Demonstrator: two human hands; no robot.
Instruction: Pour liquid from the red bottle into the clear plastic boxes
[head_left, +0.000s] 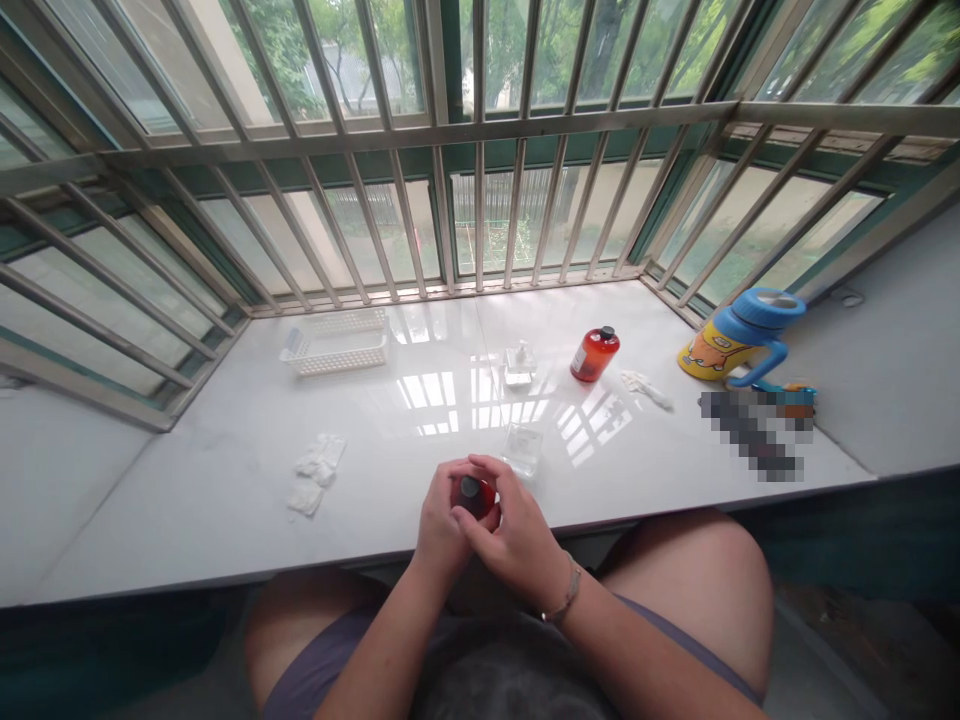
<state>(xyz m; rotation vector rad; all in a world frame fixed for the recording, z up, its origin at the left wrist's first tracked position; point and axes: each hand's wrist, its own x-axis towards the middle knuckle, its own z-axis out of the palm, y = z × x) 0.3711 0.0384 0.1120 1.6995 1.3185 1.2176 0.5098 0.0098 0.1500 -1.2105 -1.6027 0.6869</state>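
Observation:
Both my hands are wrapped round a red bottle with a black cap [471,488], close to the front edge of the white sill. My left hand [441,520] curves about its left side. From the right, my right hand [516,515] closes round it, thumb across the front. Much of the bottle is hidden by the fingers; the cap shows between them. Just beyond my right fingers lies a clear square glass or plastic piece [523,450]. Farther back stands a small clear bottle with a pump-like top [520,364]. A second red bottle, black-capped [595,354], stands right of it.
A white perforated basket [337,345] sits at the back left. Crumpled tissues [320,460] lie at left, another tissue [646,388] at right. A yellow-and-blue tumbler with a handle [724,340] stands at far right, beside blurred-out items [754,435]. Metal bars [480,215] line the window.

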